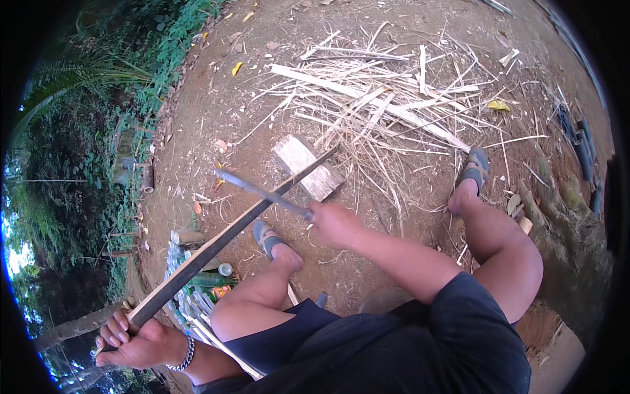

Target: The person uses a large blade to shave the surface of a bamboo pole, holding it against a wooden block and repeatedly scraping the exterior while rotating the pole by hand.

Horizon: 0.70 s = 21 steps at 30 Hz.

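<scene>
My left hand, with a chain bracelet at the wrist, is closed around the near end of a long split strip, dark on one face and pale along its edge, perhaps bamboo. The strip slants up to the right, its far end over a pale wooden block on the ground. In my right hand is a long-bladed knife, its handle hidden in the fist. The grey blade crosses the strip just short of the block; whether it touches is hard to tell.
Pale split strips and shavings lie heaped ahead. My sandalled feet flank the block. Glass bottles stand beside my left knee. Green plants border the dirt at left; a tree root rises at right, near dark pipes.
</scene>
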Tool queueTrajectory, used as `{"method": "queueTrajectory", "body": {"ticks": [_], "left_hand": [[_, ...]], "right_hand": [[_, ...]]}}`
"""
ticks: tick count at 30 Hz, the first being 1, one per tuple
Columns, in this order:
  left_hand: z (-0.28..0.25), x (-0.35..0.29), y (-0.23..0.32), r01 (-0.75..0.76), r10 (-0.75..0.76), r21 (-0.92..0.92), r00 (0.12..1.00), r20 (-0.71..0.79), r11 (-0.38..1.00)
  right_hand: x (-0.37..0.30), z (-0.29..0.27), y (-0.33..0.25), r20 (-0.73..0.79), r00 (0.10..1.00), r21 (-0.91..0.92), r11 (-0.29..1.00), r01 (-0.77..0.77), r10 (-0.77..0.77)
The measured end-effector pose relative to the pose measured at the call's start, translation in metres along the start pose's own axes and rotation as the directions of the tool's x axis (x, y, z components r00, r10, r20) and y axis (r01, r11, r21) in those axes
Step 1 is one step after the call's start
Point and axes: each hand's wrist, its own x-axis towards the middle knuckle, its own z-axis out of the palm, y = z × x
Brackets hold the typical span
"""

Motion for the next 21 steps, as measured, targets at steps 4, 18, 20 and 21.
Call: {"method": "queueTrajectory", "body": {"ticks": [4, 18, 20, 21], "left_hand": [[0.014, 0.008, -0.004, -0.008, 0.008, 0.022, 1.000, -0.005, 1.000], [-0.003, 0.050, -0.010, 0.053, -0.060, 0.080, 0.995, 0.082, 0.995], [0.000, 0.054, -0.015, 0.021, -0.028, 0.147, 0.999, 0.044, 0.989], [0.005, 0.057, -0.019, 0.016, -0.020, 0.165, 1.000, 0.024, 0.986]], "right_hand": [[0.035, -0.001, 0.058, -0.013, 0.989, 0.098, 0.984, -0.148, 0.150], [0.069, 0.001, 0.098, 0.014, 0.990, 0.036, 0.989, -0.140, 0.140], [0.059, -0.018, 0.067, 0.128, 0.989, 0.016, 0.997, -0.074, 0.071], [0.072, -0.006, 0.095, 0.050, 0.991, 0.045, 0.991, -0.128, 0.126]]}}
